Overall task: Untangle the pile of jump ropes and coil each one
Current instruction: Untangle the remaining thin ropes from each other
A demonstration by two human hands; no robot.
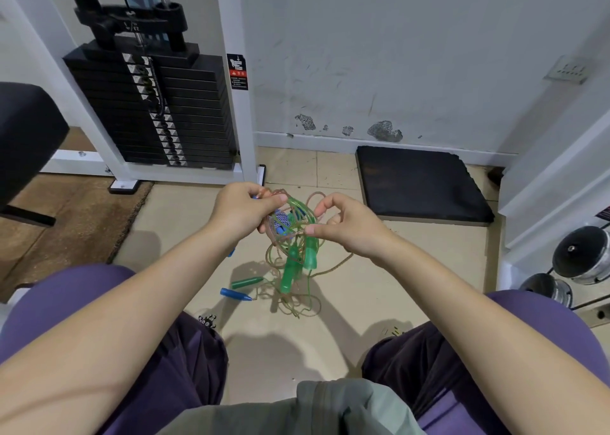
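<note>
A tangle of thin jump ropes point(290, 226) hangs between my two hands above the tiled floor. My left hand point(242, 211) grips the upper left of the tangle, thumb over green and pinkish strands. My right hand point(343, 225) pinches strands at the right side. Two green handles point(298, 263) dangle below the tangle. A blue and white piece shows inside the knot. On the floor lie another green handle point(247, 282) and a blue handle point(235, 294), with loose loops of rope point(297, 304) trailing beside them.
A weight stack machine point(155, 111) with a white frame stands at the back left. A black mat point(419, 183) lies by the wall at the right. Chrome dumbbells point(581, 256) sit at the far right. My knees in purple trousers flank the floor space.
</note>
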